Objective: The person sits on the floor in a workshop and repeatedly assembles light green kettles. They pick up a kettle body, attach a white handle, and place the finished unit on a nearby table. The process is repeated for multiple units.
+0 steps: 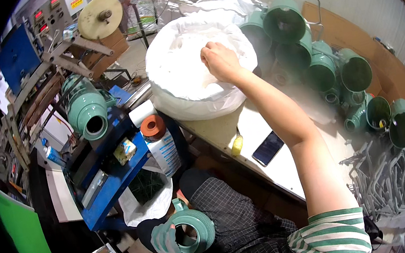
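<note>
In my gloved left hand is a green round plastic part with an open mouth and a small lug at its rim, held over my lap. The grey-white glove wraps round its left side. My bare right hand reaches over a large white bag full of white material. Its fingers are curled together just above the contents; whatever is between them is hidden.
Green cylinders lie piled at the table's right. A phone and a yellow-handled tool lie nearer. At right stands a sack of grey bent pieces. Left, a blue machine bench carries a green moulded body and an orange-brown roll.
</note>
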A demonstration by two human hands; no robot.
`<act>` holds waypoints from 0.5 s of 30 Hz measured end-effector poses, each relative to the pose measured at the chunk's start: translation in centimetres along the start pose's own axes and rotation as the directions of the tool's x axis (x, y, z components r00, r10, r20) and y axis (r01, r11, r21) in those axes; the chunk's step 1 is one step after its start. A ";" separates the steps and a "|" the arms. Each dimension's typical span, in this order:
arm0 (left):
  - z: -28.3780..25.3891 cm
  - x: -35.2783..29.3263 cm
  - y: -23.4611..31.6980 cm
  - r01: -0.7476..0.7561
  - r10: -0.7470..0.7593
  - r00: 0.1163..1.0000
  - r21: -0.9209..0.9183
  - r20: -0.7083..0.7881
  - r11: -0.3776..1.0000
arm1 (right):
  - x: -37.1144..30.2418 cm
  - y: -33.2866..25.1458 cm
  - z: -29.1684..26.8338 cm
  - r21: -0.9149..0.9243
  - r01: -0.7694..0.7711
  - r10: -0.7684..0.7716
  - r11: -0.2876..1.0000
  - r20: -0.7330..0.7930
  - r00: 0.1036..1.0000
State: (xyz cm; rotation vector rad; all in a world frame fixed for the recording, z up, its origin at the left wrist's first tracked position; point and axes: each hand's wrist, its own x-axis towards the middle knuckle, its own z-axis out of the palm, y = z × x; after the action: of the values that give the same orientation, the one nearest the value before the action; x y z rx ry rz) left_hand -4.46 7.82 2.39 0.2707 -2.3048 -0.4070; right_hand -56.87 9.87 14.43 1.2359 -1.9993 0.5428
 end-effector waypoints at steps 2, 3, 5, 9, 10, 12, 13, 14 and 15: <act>-0.2 0.0 -0.3 -0.007 0.007 1.000 0.026 0.004 1.000 | 0.4 -0.8 -1.3 0.116 -0.250 0.245 0.961 0.052 0.968; -0.4 -0.1 -0.4 -0.010 0.010 1.000 0.041 0.002 0.999 | 0.6 -1.6 -2.2 0.185 -0.360 0.353 0.914 0.072 0.933; -0.5 0.0 -0.5 -0.004 0.004 1.000 0.063 -0.011 0.998 | 0.8 -4.1 -4.4 0.365 -0.346 0.412 0.864 -0.120 0.903; 0.2 0.7 0.2 0.017 -0.008 0.998 0.137 -0.065 0.990 | -6.2 -15.0 -9.1 0.805 -0.168 -0.035 0.568 0.227 0.973; 0.2 0.7 0.6 0.023 -0.008 0.996 0.167 -0.090 0.986 | -8.4 -18.1 -9.4 0.806 0.073 -0.317 0.587 0.146 0.937; 0.2 0.7 1.2 0.036 0.001 0.987 0.225 -0.162 0.974 | -14.1 -23.5 -10.1 0.768 0.279 -0.650 0.576 0.224 0.726; 0.2 0.7 1.3 0.013 0.027 0.990 0.290 -0.136 0.957 | -16.1 -25.5 -9.7 0.773 0.368 -0.688 0.517 0.120 0.715; -0.3 0.4 1.3 0.055 -0.028 0.995 0.291 -0.097 0.955 | -17.6 -26.9 -9.1 0.744 0.474 -0.547 0.472 -0.175 0.819; -0.5 0.2 1.1 0.065 -0.057 0.998 0.290 -0.037 0.955 | -18.6 -28.2 -8.5 0.658 0.518 -0.496 0.547 -0.244 0.833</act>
State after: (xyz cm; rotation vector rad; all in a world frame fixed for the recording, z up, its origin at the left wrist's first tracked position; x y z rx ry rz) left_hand -4.36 8.68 3.26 0.4907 -2.3289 -0.0904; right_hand -23.42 13.82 5.56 2.1650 -1.2774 1.0661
